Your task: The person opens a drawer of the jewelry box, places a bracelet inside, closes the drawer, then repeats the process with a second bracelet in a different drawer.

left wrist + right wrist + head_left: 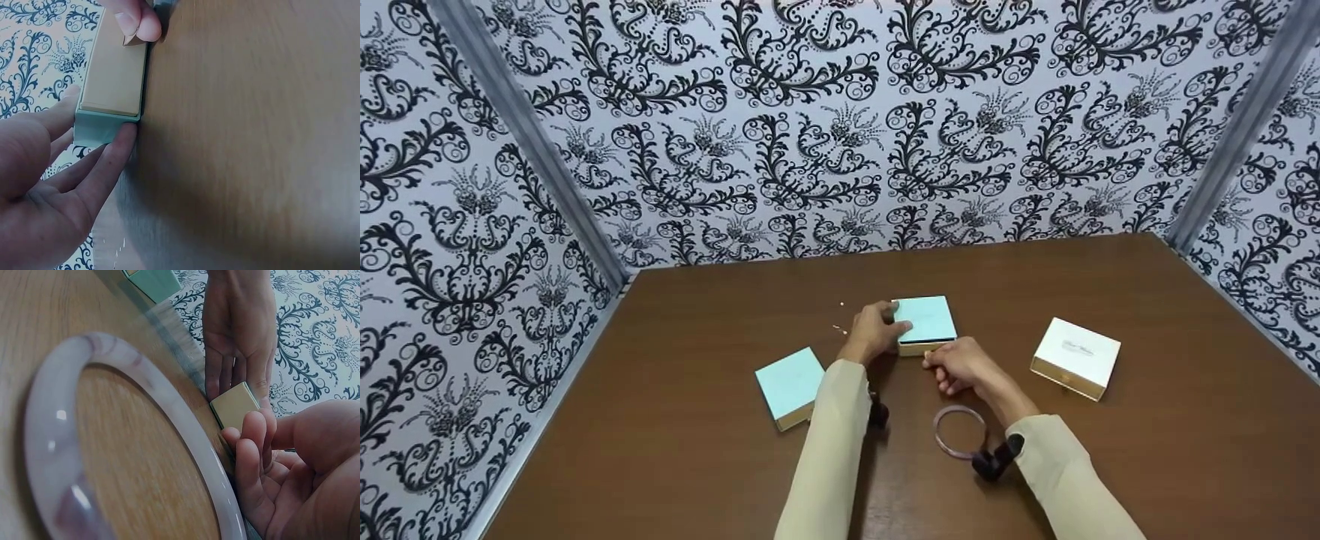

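Observation:
A mint-green box (926,316) with a gold-coloured drawer front (115,70) stands flat on the brown table (697,465). My left hand (874,330) holds this box by its left side, thumb over the lid and fingers along the side. At the drawer front, my right hand (964,364) pinches a small tan pull tab (132,40) between thumb and forefinger. The drawer looks closed, its face near level with the sleeve's edge. Below my right hand lies a pale, purple-streaked bangle (50,433), flat on the table.
Another mint-green box (791,382) sits to the left, partly behind my left sleeve. On the right is a white box (1076,352) with gold sides and small lettering on top. Several tiny pale pieces (840,328) lie left of my left hand. Patterned walls (817,150) bound the table.

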`<state>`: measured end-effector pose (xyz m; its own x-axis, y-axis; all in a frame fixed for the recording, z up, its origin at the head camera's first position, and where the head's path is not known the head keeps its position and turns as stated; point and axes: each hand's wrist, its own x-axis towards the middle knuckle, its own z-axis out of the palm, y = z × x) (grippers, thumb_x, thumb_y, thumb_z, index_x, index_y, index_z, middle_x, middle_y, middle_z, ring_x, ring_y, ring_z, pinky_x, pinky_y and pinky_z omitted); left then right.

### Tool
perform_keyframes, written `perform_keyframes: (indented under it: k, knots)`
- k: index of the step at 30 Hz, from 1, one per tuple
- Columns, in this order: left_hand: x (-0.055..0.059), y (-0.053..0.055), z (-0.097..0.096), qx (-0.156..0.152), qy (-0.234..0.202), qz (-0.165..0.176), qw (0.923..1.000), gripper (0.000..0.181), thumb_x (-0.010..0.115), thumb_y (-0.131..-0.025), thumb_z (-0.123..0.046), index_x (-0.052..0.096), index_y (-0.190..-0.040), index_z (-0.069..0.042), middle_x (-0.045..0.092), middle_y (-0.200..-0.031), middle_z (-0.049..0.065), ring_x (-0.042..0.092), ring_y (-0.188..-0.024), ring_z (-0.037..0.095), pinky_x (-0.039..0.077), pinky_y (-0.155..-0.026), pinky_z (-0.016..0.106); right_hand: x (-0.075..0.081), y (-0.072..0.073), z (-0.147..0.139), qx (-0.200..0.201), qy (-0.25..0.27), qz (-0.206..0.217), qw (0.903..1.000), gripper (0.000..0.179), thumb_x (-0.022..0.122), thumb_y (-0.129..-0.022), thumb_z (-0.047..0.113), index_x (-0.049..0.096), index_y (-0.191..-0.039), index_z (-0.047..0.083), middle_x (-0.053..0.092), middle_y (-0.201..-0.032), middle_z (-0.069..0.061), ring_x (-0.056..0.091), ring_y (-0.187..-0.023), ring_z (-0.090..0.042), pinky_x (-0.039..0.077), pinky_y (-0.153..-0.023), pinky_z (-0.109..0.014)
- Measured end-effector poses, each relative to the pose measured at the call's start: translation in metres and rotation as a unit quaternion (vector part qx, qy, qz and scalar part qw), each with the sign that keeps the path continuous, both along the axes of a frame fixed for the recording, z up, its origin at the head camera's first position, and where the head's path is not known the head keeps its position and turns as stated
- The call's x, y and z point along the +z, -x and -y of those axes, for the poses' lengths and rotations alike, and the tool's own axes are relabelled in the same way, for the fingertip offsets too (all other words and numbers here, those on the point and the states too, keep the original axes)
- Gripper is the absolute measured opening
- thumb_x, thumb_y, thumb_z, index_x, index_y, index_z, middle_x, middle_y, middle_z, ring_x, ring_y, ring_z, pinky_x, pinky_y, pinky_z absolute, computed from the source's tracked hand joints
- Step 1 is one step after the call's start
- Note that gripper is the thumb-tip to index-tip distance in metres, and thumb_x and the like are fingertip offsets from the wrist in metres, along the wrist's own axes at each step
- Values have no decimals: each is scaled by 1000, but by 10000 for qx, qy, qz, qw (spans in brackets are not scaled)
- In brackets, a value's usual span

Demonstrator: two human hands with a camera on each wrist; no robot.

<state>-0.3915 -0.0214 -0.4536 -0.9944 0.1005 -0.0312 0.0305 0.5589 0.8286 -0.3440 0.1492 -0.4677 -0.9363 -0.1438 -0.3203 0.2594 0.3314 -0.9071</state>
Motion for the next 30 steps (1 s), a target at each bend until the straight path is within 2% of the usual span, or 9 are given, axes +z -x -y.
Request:
perform_keyframes:
  k: [11,18,30]
  knots:
    - [-2,1,0,3,-122,125,9998,50,70,-95,-22,57,-141,-8,62,-139,13,61,-123,24,48,-107,39,-2,-3,0,-28,-71,-73,9999,22,58,-97,11,71,-92,-5,51,-52,3,50,-43,-6,46,-43,-20]
    - [-3,3,2,-13,-47,91,9999,49,72,-94,-23,59,-139,-7,63,-136,15,61,-121,24,48,-108,39,-4,-4,2,-38,-53,-15,10000,21,57,-97,10,71,-89,-4,51,-51,3,50,-42,-7,46,-43,-20]
    - [-1,2,1,-61,-164,38,9998,50,73,-93,-21,59,-139,-7,65,-133,14,62,-122,25,51,-104,37,-3,-8,0,-52,-180,-51,9998,23,58,-99,14,72,-92,-3,51,-51,3,50,-42,-6,45,-42,-20]
